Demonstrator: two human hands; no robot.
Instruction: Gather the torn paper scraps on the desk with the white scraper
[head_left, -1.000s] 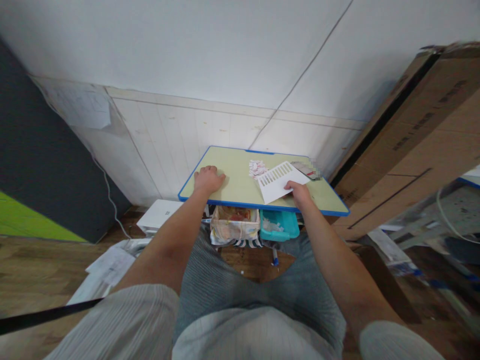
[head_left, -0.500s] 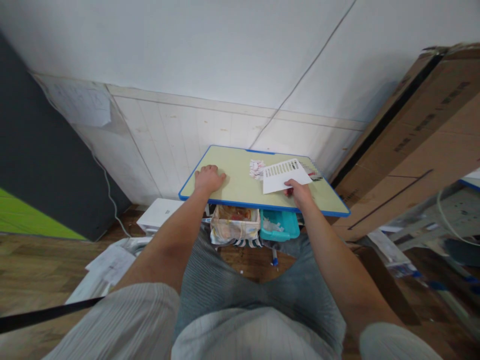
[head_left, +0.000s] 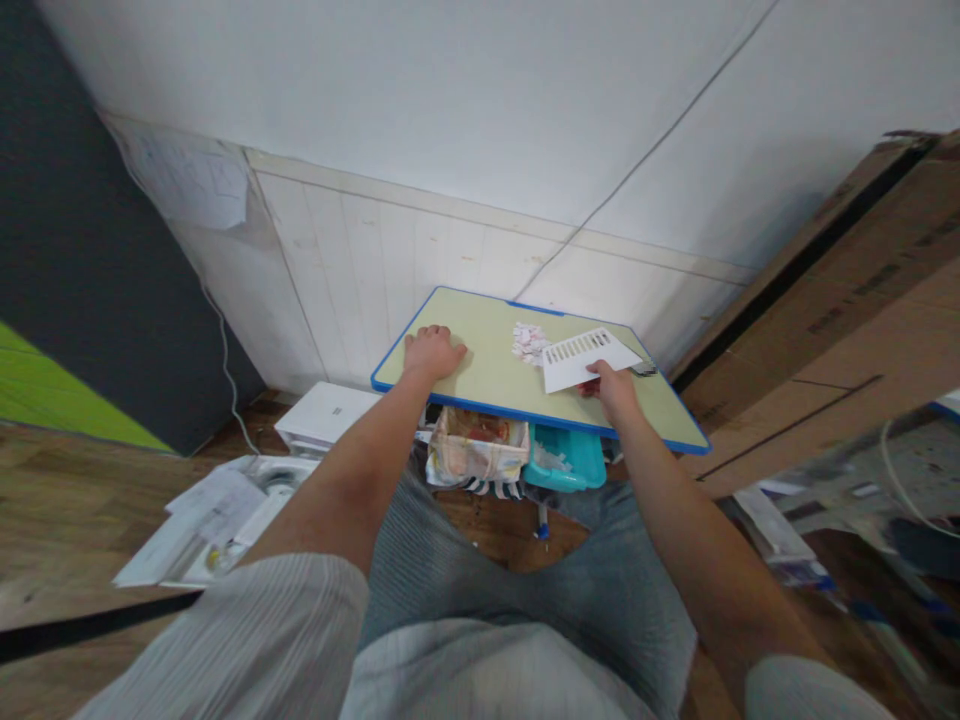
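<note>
Clamped in the right hand (head_left: 615, 388), the white card (head_left: 568, 371) looks already slotted; paper bits (head_left: 529, 342) lie loose; left hand (head_left: 435, 354) rests, thumb apart

Diffuse light leaves soft shadow on the wall (head_left: 480, 130) beside the cardboard (head_left: 840, 340). Wide-angle distortion stretches the blurry edges.
</note>
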